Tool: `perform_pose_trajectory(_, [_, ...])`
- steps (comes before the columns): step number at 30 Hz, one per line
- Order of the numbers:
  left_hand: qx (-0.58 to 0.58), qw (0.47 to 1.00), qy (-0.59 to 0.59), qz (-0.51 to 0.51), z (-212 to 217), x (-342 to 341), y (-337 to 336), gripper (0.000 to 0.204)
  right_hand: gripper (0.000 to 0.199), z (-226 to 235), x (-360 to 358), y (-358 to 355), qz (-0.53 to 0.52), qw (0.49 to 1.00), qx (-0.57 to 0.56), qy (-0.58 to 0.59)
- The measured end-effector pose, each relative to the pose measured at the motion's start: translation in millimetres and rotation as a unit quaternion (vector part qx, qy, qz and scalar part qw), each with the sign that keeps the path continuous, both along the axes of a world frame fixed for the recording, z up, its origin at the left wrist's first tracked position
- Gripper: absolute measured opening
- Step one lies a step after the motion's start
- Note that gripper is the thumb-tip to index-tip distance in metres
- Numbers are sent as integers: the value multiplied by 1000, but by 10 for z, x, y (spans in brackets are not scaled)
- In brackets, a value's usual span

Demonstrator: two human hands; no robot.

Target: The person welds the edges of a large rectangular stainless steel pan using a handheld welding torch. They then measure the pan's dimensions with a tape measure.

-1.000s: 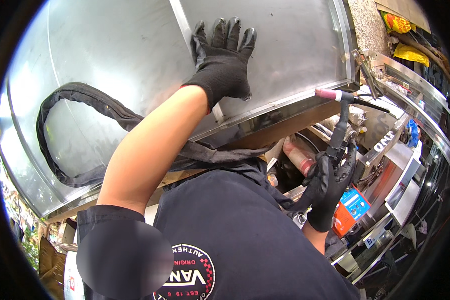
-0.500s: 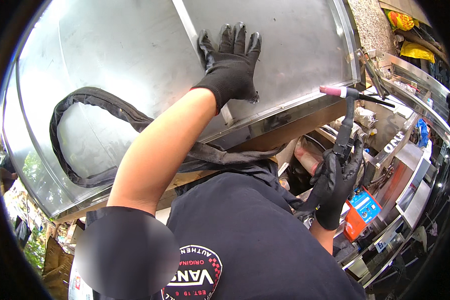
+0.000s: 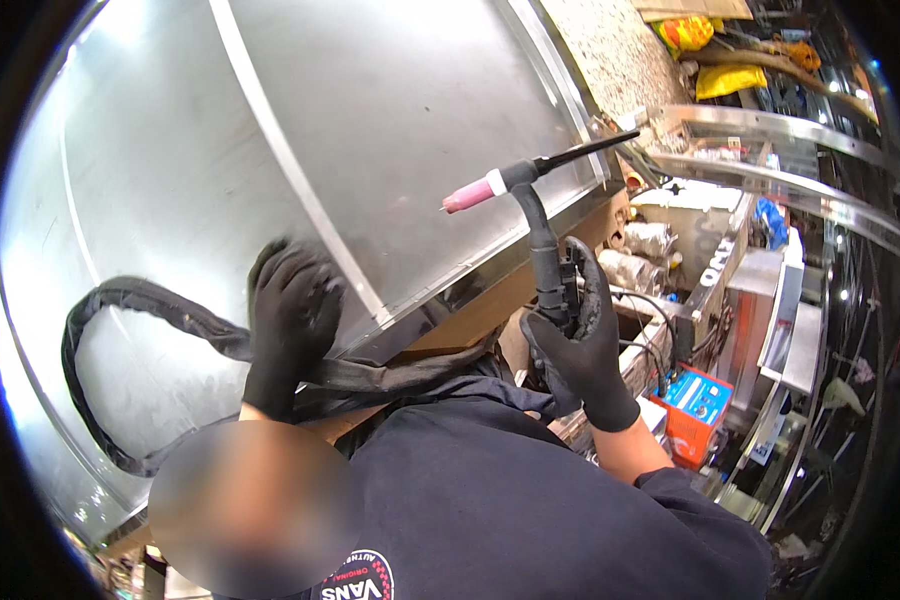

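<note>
My right hand (image 3: 588, 350), in a black glove, grips the handle of a TIG welding torch (image 3: 547, 250). The torch stands raised over the edge of the metal panel (image 3: 440, 190), its pink cup pointing left and its long black back cap to the upper right. My left hand (image 3: 295, 305), also gloved in black, is over the panel, left of a narrow metal strip (image 3: 280, 150). Its fingers are curled together and slightly blurred, and nothing shows in them. A black sleeved cable (image 3: 160, 300) loops on the panel beside and below my left hand.
An orange and blue machine box (image 3: 698, 405) sits low at the right. Beyond the panel's right edge are a metal frame (image 3: 780, 120), cluttered parts, and a blue cloth or bag (image 3: 772, 222). Yellow bags (image 3: 730, 80) lie at the far right, near a rough-surfaced slab (image 3: 595, 50).
My left hand has drawn back from the strip, from spread flat to curled. My right hand has brought the torch left, over the panel's edge. The view has shifted to the right.
</note>
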State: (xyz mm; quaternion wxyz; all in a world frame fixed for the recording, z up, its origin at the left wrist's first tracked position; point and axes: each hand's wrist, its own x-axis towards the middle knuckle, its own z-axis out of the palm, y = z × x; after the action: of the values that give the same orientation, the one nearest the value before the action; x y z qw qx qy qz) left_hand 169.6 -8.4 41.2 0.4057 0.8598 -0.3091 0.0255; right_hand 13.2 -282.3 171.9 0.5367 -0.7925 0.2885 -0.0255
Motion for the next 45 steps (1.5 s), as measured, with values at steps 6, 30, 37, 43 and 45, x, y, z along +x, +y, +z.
perform_pose_trajectory(6, [141, 990, -18, 9, 190, -488, 1142, 40, 81, 139, 224, 419, 79, 985, -136, -71])
perform_pose_trajectory(30, [418, 902, -1, -104, 600, 13, 2394, 133, 87, 211, -578, 1502, -161, 984, -22, -72])
perform_pose_trajectory(37, [424, 861, -96, -264, 283, -167, 2201, 46, 83, 166, -587, 1417, -196, 977, 75, -45])
perform_pose_trajectory(43, [255, 911, -271, -177, 94, 1189, 1354, 13, 75, 9, -862, 1076, -186, 982, -24, -23])
perform_pose_trajectory(45, [197, 918, -326, -107, 112, 1394, 915, 16, 73, 13, -851, 1092, -175, 981, -78, -18])
